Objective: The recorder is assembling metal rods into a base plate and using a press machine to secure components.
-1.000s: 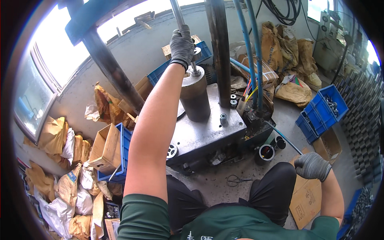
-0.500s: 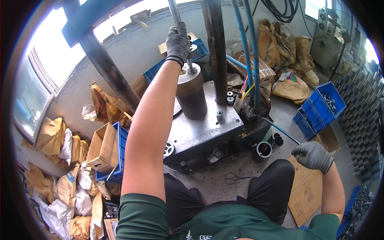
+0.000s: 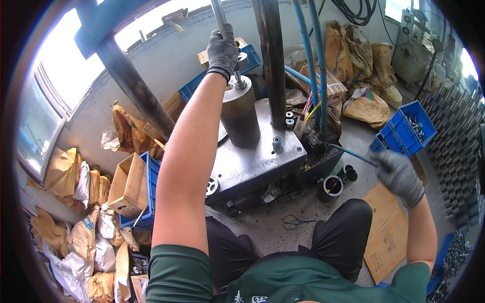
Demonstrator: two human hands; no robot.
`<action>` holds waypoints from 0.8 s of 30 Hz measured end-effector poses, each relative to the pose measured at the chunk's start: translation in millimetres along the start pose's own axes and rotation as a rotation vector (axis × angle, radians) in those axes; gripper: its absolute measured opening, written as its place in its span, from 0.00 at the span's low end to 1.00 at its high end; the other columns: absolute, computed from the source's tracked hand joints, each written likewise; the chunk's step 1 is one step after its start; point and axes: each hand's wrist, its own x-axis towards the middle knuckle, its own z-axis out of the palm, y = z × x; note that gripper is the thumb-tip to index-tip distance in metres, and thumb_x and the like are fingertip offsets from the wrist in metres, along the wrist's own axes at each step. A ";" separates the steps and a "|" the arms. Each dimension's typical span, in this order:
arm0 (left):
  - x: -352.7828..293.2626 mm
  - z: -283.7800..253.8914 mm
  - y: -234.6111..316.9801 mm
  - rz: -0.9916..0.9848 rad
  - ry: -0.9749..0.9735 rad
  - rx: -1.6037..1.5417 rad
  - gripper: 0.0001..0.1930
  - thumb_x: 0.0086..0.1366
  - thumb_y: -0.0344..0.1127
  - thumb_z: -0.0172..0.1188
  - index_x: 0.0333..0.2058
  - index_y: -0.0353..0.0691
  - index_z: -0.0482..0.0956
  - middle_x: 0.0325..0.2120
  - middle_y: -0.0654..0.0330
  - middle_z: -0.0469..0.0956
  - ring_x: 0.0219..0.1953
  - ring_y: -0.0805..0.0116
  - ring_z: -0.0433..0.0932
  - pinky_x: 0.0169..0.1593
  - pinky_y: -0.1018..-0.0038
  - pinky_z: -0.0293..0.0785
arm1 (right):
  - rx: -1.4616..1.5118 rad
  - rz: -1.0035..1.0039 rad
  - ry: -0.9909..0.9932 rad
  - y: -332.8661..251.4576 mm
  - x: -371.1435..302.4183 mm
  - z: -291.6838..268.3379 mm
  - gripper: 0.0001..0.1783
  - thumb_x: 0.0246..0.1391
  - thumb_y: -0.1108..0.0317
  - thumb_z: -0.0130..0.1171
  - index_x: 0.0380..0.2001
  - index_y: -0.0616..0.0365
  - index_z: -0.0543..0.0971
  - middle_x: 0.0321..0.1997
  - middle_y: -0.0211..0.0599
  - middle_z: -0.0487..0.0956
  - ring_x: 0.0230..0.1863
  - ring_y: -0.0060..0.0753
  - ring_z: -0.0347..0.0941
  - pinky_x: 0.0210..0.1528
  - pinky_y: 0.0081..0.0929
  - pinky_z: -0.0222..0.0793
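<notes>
My left hand [image 3: 222,53], in a grey glove, reaches far forward and is closed round the lower part of an upright steel rod [image 3: 218,12]. Just beneath it, a thin shaft [image 3: 237,78] enters the top of a dark metal cylinder [image 3: 241,118]. The cylinder stands on the steel bed [image 3: 247,164] of a press. Off to the right, my gloved right hand [image 3: 401,177] is smeared by motion but closed on the end of a thin blue lever [image 3: 353,153]. A small metal bushing [image 3: 277,143] rests on the bed, right of the cylinder.
Dark posts [image 3: 270,65] and blue pipes [image 3: 309,65] rise around the bed. Scissors [image 3: 298,221] and black cups [image 3: 332,188] sit on the floor. Blue bins [image 3: 409,129] stand at right, flattened cardboard [image 3: 386,235] below. Sacks [image 3: 83,235] and a carton [image 3: 127,184] lie left.
My right hand has risen, and the lever's outer end has come up with it. My left hand keeps its hold on the rod. The whole view has shifted slightly.
</notes>
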 end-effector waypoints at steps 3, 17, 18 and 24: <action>9.3 3.9 -10.2 0.038 0.013 0.064 0.30 0.75 0.64 0.49 0.41 0.36 0.75 0.24 0.56 0.82 0.26 0.67 0.83 0.30 0.68 0.81 | -0.146 -0.222 0.500 0.8 69.8 -11.6 0.22 0.59 0.77 0.60 0.58 0.57 0.78 0.42 0.50 0.83 0.41 0.48 0.83 0.45 0.37 0.80; 9.1 6.5 -13.4 -0.017 -0.008 -0.004 0.32 0.74 0.65 0.50 0.43 0.34 0.76 0.25 0.56 0.82 0.27 0.67 0.85 0.32 0.69 0.84 | -0.263 -0.123 0.460 36.4 97.6 -20.6 0.30 0.58 0.70 0.62 0.65 0.59 0.73 0.50 0.52 0.83 0.44 0.50 0.83 0.50 0.40 0.79; 7.5 4.1 -11.4 -0.015 -0.010 -0.005 0.31 0.74 0.64 0.51 0.43 0.34 0.76 0.25 0.56 0.83 0.28 0.67 0.86 0.31 0.69 0.84 | -0.275 -0.095 0.370 31.9 78.3 -18.3 0.27 0.57 0.71 0.62 0.61 0.61 0.75 0.49 0.53 0.83 0.45 0.52 0.82 0.50 0.40 0.79; 2.9 4.6 -3.1 -0.026 -0.014 -0.115 0.24 0.74 0.57 0.54 0.40 0.36 0.75 0.22 0.60 0.77 0.23 0.69 0.80 0.27 0.70 0.82 | -0.067 0.026 -0.295 6.4 -8.2 -9.0 0.18 0.51 0.72 0.60 0.47 0.58 0.84 0.40 0.49 0.84 0.45 0.55 0.82 0.51 0.43 0.78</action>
